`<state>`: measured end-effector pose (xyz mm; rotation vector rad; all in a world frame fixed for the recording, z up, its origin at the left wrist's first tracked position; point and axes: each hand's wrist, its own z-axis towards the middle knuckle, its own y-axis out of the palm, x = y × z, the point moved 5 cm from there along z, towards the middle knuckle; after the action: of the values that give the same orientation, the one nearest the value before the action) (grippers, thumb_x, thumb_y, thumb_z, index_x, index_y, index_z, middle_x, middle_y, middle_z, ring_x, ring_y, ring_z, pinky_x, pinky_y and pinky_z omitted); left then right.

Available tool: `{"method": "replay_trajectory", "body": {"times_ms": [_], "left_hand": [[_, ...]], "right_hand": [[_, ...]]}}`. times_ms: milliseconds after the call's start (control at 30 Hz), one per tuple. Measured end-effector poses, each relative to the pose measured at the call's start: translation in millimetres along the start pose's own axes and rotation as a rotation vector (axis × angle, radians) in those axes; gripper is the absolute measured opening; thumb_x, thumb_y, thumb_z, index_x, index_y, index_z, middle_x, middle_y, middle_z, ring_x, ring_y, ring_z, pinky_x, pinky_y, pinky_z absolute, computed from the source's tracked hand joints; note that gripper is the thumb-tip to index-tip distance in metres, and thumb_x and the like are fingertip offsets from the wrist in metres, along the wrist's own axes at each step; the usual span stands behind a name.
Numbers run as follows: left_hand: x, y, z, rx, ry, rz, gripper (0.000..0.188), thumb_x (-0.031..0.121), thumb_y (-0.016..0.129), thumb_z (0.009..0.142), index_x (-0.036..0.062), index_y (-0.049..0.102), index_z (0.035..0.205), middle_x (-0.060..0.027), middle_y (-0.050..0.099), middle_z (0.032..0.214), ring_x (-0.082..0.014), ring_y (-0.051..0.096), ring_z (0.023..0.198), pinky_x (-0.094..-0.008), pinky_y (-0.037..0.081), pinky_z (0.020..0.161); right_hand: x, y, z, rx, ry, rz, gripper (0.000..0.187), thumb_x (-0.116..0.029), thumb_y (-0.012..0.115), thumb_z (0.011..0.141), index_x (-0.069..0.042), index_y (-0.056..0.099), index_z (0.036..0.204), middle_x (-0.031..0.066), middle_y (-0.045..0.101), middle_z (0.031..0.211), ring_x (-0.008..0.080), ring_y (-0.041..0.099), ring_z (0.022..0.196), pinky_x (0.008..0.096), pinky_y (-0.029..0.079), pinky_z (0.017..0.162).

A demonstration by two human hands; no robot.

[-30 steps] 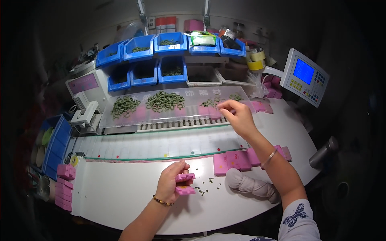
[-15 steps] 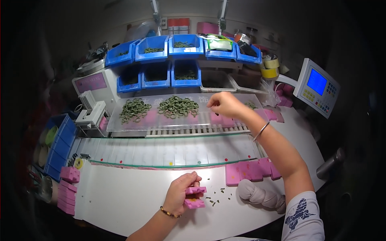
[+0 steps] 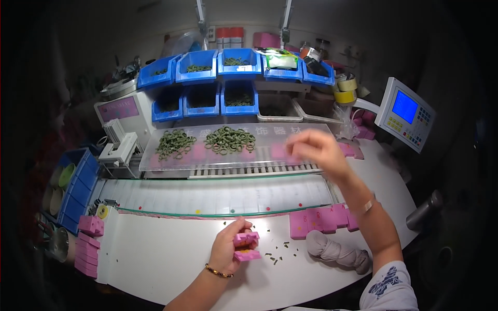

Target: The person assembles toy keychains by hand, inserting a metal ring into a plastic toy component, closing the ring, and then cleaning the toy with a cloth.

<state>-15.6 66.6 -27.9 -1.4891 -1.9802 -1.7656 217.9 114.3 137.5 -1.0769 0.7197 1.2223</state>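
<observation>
My left hand (image 3: 224, 248) is closed around a pink rubber mould (image 3: 247, 255) low over the white worktop. The mould's two halves gape apart toward the right, with a dark gap between them. My right hand (image 3: 317, 151) is raised over the right end of a clear plastic tray (image 3: 267, 137). Motion smears its fingers, so whether it holds anything does not show. Two piles of small green rings, the left pile (image 3: 175, 144) and the middle pile (image 3: 230, 140), lie on the tray. Dark green scraps (image 3: 275, 255) are scattered beside the mould.
Blue bins (image 3: 240, 64) in two rows stand at the back, several holding green rings. A glass-edged belt (image 3: 218, 196) with coloured dots crosses the worktop. Pink blocks (image 3: 316, 222) and a wrapped grey cloth bundle (image 3: 337, 251) lie right. A control panel (image 3: 405, 114) stands far right.
My right hand has moved right and slightly nearer, away from the tray's middle. My left hand has shifted slightly left with the mould. The belt's coloured dots have moved left.
</observation>
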Motion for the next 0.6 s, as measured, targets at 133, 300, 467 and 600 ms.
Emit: {"method": "replay_trajectory", "body": {"times_ms": [133, 300, 467, 600], "left_hand": [[-2.7, 17.3, 1.3, 0.001, 0.011, -0.110, 0.030, 0.034, 0.053, 0.098, 0.0049, 0.058, 0.095, -0.0064, 0.060, 0.073, -0.0196, 0.061, 0.063, -0.0318, 0.052, 0.057], [-31.0, 58.0, -12.1, -0.064, 0.047, -0.003, 0.039, 0.039, 0.047, 0.101, 0.0017, 0.058, 0.103, -0.0075, 0.062, 0.088, -0.0151, 0.060, 0.081, -0.0289, 0.051, 0.074], [-34.3, 76.9, -28.7, -0.229, 0.022, -0.081, 0.051, 0.050, 0.045, 0.098, 0.0010, 0.056, 0.109, -0.0122, 0.062, 0.110, -0.0182, 0.063, 0.097, -0.0316, 0.053, 0.086], [-38.8, 66.0, -19.7, -0.170, -0.095, 0.093, 0.066, 0.060, 0.040, 0.095, -0.0004, 0.053, 0.118, -0.0132, 0.063, 0.109, -0.0220, 0.064, 0.099, -0.0352, 0.054, 0.086]], "right_hand": [[-28.4, 89.5, -110.4, -0.570, -0.142, -0.142, 0.043, -0.007, 0.071, 0.081, -0.003, 0.058, 0.122, 0.0102, 0.065, 0.106, 0.0234, 0.064, 0.097, 0.0344, 0.052, 0.084], [-6.9, 105.5, -156.2, -0.152, -0.267, -0.502, 0.037, 0.002, 0.070, 0.074, -0.006, 0.062, 0.109, 0.0130, 0.064, 0.102, 0.0312, 0.063, 0.089, 0.0378, 0.050, 0.075], [-24.7, 87.0, -154.1, 0.012, -0.272, -0.587, 0.036, 0.006, 0.068, 0.070, -0.007, 0.066, 0.104, 0.0109, 0.067, 0.089, 0.0299, 0.065, 0.081, 0.0363, 0.051, 0.067], [-24.7, 98.9, -168.4, 0.080, -0.496, -0.800, 0.033, -0.001, 0.067, 0.070, -0.007, 0.068, 0.103, 0.0067, 0.069, 0.092, 0.0247, 0.065, 0.080, 0.0337, 0.051, 0.064]]}}
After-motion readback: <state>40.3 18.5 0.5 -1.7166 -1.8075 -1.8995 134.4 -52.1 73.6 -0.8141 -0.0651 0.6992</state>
